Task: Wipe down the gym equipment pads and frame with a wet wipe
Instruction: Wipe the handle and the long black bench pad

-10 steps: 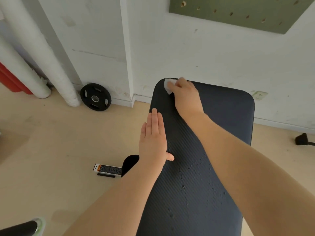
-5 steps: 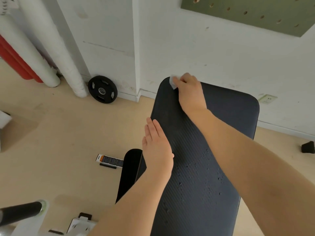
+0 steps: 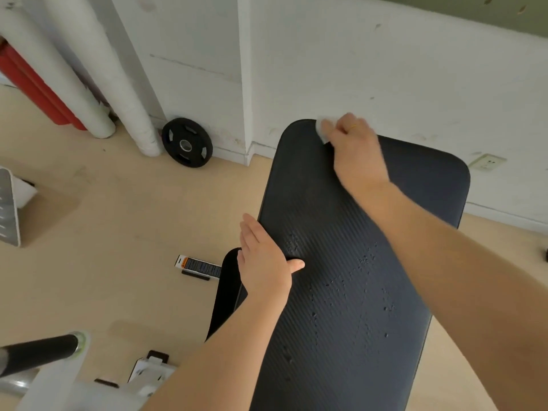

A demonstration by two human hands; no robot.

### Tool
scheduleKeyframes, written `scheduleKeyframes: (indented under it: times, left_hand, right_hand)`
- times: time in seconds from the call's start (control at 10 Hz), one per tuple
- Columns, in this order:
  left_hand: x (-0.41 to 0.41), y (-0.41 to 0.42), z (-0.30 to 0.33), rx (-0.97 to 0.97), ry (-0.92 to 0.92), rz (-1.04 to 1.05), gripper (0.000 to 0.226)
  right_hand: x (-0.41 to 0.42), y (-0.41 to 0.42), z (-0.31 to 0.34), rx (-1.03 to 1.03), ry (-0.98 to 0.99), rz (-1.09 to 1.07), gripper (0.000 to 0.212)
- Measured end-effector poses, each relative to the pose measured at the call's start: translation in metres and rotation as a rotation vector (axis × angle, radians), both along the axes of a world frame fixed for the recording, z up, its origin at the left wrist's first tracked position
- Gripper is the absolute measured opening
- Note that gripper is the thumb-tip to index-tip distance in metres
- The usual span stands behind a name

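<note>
A long black ribbed bench pad (image 3: 341, 292) runs from the bottom of the view up toward the white wall, with wet droplets across its middle. My right hand (image 3: 355, 149) grips a white wet wipe (image 3: 321, 130) at the pad's far top edge, fingers curled over it. My left hand (image 3: 264, 259) lies flat with straight fingers along the pad's left edge, thumb resting on the surface. A second black pad (image 3: 226, 292) shows below the left hand.
A black weight plate (image 3: 186, 143) leans against the wall at the left. White and red pipes (image 3: 74, 93) stand in the corner. White machine frame parts (image 3: 74, 387) and a black handle bar (image 3: 38, 354) fill the lower left. A labelled frame foot (image 3: 198, 266) lies on the beige floor.
My right hand with the wipe has slid a little to the right along the pad's top edge. The view has shifted, showing more floor and frame at the left. The left hand stays in place.
</note>
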State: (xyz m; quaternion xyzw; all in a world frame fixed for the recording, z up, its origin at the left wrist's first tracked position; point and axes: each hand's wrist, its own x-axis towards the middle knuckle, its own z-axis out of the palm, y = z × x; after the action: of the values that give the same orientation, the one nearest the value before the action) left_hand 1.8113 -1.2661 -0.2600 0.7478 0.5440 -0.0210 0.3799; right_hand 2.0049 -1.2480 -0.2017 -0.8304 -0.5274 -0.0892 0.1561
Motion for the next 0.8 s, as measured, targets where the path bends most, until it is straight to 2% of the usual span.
scheduleKeyframes:
  times: [0.1, 0.2, 0.3, 0.4, 0.5, 0.6, 0.7, 0.8]
  left_hand:
    - [0.002, -0.001, 0.004, -0.027, -0.001, 0.022, 0.123]
    - [0.002, -0.002, 0.005, -0.037, 0.005, 0.038, 0.122]
    - [0.002, -0.003, 0.003, -0.040, -0.002, 0.058, 0.122]
    - [0.005, 0.001, -0.005, -0.076, -0.045, 0.094, 0.126]
    - [0.005, 0.002, -0.008, -0.085, -0.045, 0.099, 0.128]
    - [0.002, -0.001, 0.000, -0.024, 0.034, 0.052, 0.126]
    - [0.007, -0.012, 0.010, 0.135, 0.078, -0.016, 0.117]
    - [0.020, -0.025, 0.014, 0.177, 0.054, -0.061, 0.108]
  right_hand:
    - [-0.044, -0.033, -0.019, -0.113, 0.084, 0.179, 0.023]
    - [-0.066, -0.071, -0.024, -0.248, 0.146, 0.437, 0.047]
    - [-0.046, -0.060, -0.007, -0.320, 0.101, 0.471, 0.017]
    - [0.001, -0.036, 0.003, -0.049, 0.012, 0.149, 0.022]
    - [0.007, -0.032, -0.014, 0.025, 0.029, 0.033, 0.033]
    - [-0.027, -0.064, -0.030, -0.029, 0.109, 0.099, 0.029]
    - [-0.056, -0.110, -0.049, -0.164, 0.116, 0.328, 0.046]
    - [-0.032, -0.100, -0.044, -0.143, 0.074, 0.307, 0.024]
